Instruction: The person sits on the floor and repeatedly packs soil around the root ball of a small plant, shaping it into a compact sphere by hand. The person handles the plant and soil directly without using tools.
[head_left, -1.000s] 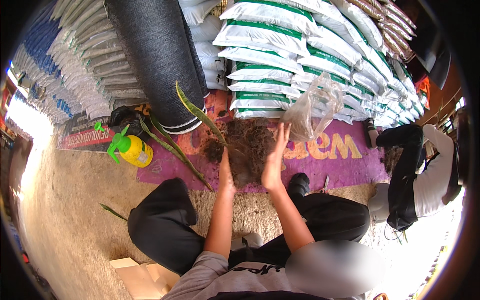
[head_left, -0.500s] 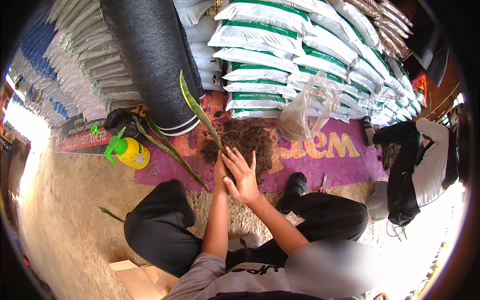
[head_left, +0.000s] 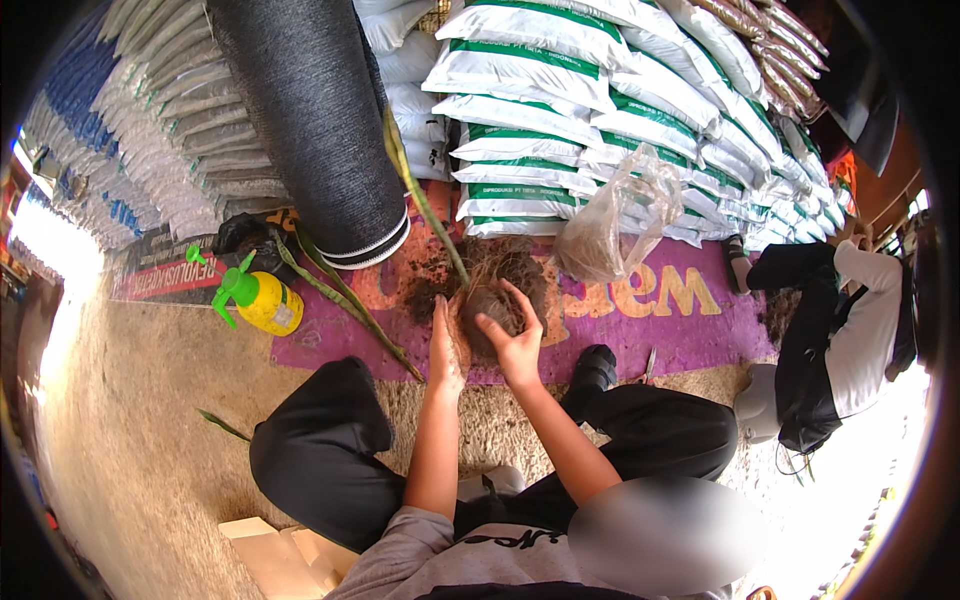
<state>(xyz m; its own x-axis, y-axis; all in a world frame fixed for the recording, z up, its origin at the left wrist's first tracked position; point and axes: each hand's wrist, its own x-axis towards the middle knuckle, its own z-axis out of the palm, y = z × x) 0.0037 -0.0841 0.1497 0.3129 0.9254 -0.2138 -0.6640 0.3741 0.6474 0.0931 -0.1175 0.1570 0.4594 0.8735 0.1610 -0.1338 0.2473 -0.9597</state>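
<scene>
Viewing remotely, head cam only. Left hand (head_left: pixel 447 345) lies flat, dusty palm against the left side of a root ball (head_left: pixel 486 315); right hand (head_left: pixel 518 348) curls over the opposite side, fingers bent, thumb across the front. So my grip read: both hands clamped on it, ball between them. Ball is brown, roundish, fibrous, stringy roots on top; one long, narrow, yellow-edged leaf (head_left: pixel 422 205) rises from it, leaning left. All of this sits toward the near edge of a smooth purple printed sheet (head_left: pixel 690 335), left of its middle. Dark crumbly soil (head_left: pixel 428 282) spreads just beyond the hands. More stiff leaves (head_left: pixel 350 300) lie diagonally, tips at the near edge. Yellow-green plastic sprayer (head_left: pixel 268 300), rounded body, near the near left corner. Far edge: rough black mesh roll (head_left: pixel 310 120), white stitched rim; crumpled see-through bag (head_left: pixel 612 225); plump white-and-green sacks (head_left: pixel 525 75), stacked. Scissors (head_left: pixel 650 366) at the near edge, right side, blurry.
</scene>
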